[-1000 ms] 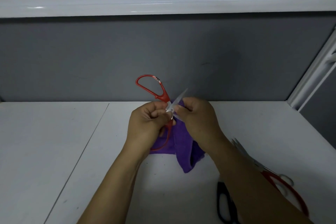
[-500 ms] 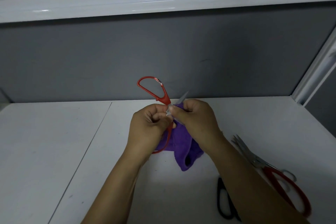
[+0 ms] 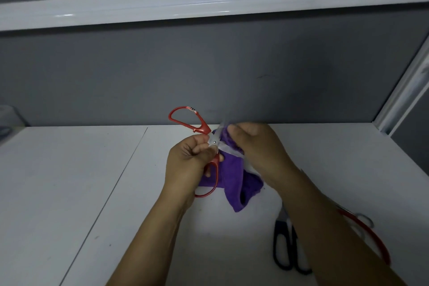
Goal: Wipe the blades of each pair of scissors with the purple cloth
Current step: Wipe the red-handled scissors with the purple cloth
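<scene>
**Left hand [image 3: 188, 162] grips red scissors [image 3: 204, 128], right hand [image 3: 260, 151] pinches purple cloth [image 3: 232, 181]**

Its fingers curl round the open scissors at the pivot, above the white table [image 3: 69, 193]. The right hand wraps the cloth round one blurred blade. Beside the right forearm lie black-handled scissors [image 3: 294, 253] and another red-handled pair [image 3: 371, 235].

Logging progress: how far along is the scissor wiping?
Done: nothing confirmable. In hand: left hand grips the open red scissors, right hand holds the purple cloth on one blade. Left: black scissors and a second red pair lie on the table, wiped or not unclear.
</scene>
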